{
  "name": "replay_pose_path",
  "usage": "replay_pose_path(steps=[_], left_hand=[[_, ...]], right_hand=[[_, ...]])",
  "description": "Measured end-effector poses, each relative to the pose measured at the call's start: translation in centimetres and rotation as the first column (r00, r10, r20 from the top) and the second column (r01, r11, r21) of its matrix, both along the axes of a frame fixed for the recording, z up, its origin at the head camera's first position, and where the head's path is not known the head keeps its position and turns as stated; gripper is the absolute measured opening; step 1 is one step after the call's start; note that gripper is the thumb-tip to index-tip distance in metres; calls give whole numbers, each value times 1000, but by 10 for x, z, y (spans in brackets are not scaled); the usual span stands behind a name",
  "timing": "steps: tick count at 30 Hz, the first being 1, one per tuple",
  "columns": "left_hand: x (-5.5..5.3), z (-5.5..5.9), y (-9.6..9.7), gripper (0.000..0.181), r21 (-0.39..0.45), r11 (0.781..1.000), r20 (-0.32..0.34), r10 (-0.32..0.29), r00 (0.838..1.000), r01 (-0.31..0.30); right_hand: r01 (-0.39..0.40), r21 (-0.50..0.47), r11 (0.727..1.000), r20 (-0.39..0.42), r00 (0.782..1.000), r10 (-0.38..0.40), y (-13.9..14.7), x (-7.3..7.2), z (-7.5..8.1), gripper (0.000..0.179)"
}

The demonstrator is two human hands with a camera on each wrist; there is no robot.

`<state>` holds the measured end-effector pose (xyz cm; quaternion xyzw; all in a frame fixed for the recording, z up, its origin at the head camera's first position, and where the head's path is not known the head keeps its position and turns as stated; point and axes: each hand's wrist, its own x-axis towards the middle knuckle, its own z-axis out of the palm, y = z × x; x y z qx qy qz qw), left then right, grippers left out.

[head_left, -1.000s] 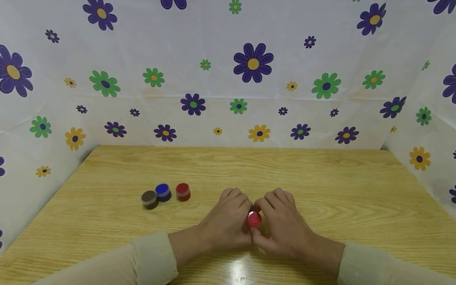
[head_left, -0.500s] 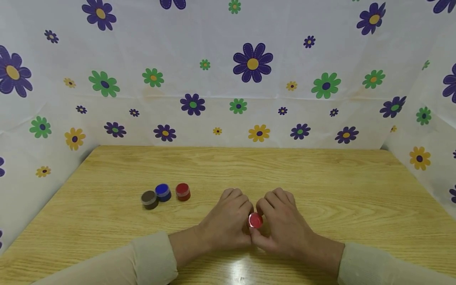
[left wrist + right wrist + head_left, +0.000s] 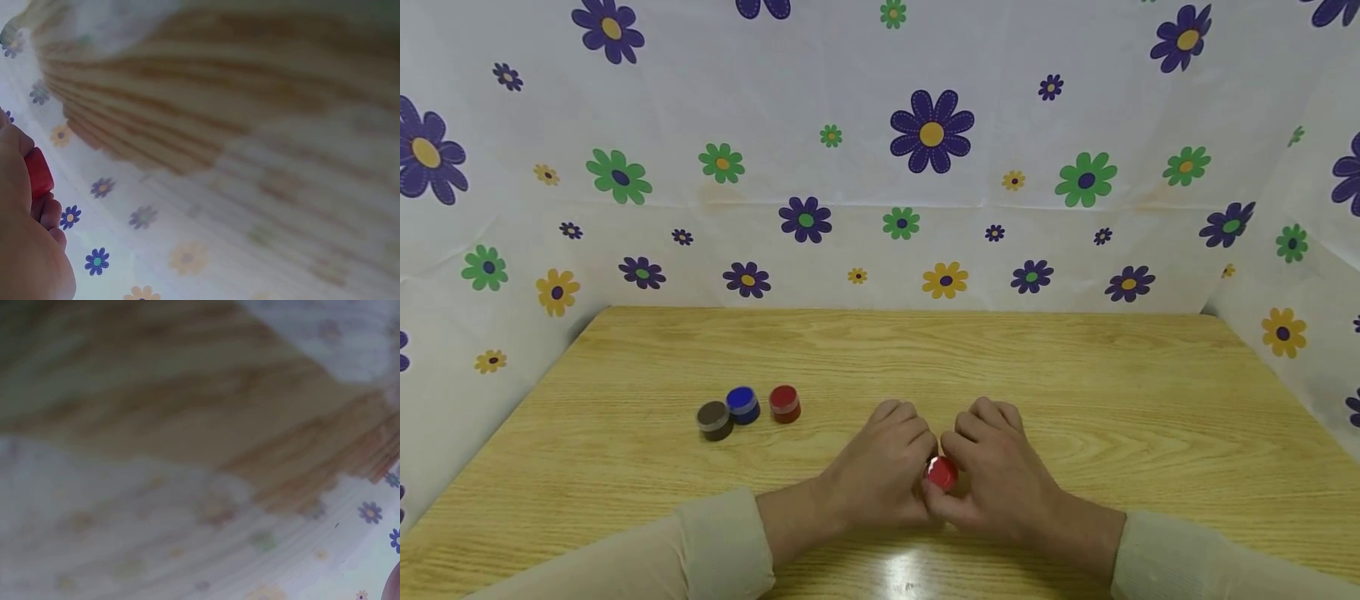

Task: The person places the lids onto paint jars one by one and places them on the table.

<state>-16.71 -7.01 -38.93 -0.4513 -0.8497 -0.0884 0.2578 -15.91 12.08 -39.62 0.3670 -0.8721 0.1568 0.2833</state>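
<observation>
Both hands meet over the table around a small red jar [image 3: 941, 473], its round red top facing up toward the head camera. The left hand [image 3: 880, 467] grips the jar from the left with curled fingers. From the other side, the right hand [image 3: 1000, 475] pinches it, thumb near the front edge and index finger behind. Most of the jar's body is hidden by the hands. In the left wrist view, part of the red jar [image 3: 39, 172] shows between the fingers of the left hand [image 3: 28, 231]. Only a sliver of the right hand [image 3: 392, 587] enters the right wrist view.
Left of the hands on the wooden table [image 3: 1112, 375] stand a brown jar [image 3: 715, 420], a blue jar [image 3: 742, 404] and a darker red jar [image 3: 785, 403]. The brown and blue ones are close together. A flowered white cloth [image 3: 850, 175] encloses the back and sides.
The red jar held between the hands has shifted slightly right and toward the person. The left hand has turned and moved a little right; the right hand has barely moved. The standing jars stayed put.
</observation>
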Motion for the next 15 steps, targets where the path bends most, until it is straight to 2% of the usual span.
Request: replay_pose_path(steps=[8,12,15], left_hand=[[0,1,-2,37,-8,1000,27,21,999,-21],[0,0,0,37,-26,999,19,24,1000,-23],[1,-1,2,35,-9,1000,23,15,1000,-14]], right_hand=[[47,40,998,49,998,-49,0,1,1,29],[28,40,999,11,1000,-28,0,1,2,27],[10,29,1000,-20,1000,-10,1,0,2,28]])
